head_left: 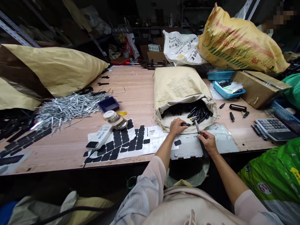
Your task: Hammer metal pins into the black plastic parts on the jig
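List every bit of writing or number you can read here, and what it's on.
"有限公司": white sack; its other print is too small or skewed to read surely.
"113", apparently, in green: yellow sack; its red characters are too blurred.
"69", apparently, in a circle: green bag.
Unreadable: calculator keys, white device print.

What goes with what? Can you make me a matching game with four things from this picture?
Things:
1. Jar
2. Thin metal rods
3. Metal tool
4. Big printed sack

Clues:
A. Held in the right hand
B. Yellow, with red and green marks
C. See-through, with a white lid
D. Silver, in a messy heap

Right pairs: 1-C, 2-D, 3-A, 4-B
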`<state>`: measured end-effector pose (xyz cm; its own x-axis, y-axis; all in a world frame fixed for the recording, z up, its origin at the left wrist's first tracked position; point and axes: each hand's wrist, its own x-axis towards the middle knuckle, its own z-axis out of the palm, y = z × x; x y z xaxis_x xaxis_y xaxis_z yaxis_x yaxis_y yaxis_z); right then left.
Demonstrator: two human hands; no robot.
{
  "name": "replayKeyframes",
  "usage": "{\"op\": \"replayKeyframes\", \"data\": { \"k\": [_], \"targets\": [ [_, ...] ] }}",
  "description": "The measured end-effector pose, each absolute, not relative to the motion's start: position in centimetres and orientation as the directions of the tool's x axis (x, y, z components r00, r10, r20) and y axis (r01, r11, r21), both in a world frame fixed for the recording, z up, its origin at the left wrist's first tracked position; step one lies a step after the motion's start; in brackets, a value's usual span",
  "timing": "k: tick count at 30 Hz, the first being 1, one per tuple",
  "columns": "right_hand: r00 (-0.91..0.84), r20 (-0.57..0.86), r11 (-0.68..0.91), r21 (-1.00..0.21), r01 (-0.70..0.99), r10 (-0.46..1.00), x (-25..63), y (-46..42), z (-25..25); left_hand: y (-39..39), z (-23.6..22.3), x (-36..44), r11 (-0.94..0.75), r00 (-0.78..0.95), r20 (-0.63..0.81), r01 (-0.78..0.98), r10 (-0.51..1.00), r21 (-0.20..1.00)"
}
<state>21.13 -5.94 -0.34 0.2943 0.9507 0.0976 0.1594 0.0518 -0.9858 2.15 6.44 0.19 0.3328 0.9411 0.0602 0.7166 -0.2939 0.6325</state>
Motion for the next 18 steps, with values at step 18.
{"op": "replayKeyframes", "data": {
  "k": [18],
  "targets": [
    [0.327,0.133,0.007,-0.933,0.361,0.936,21.3,-7.5,1.2,6.5,0.3,2.4,-0.256,0.295,0.055,0.704,0.954,0.663]
  ]
}}
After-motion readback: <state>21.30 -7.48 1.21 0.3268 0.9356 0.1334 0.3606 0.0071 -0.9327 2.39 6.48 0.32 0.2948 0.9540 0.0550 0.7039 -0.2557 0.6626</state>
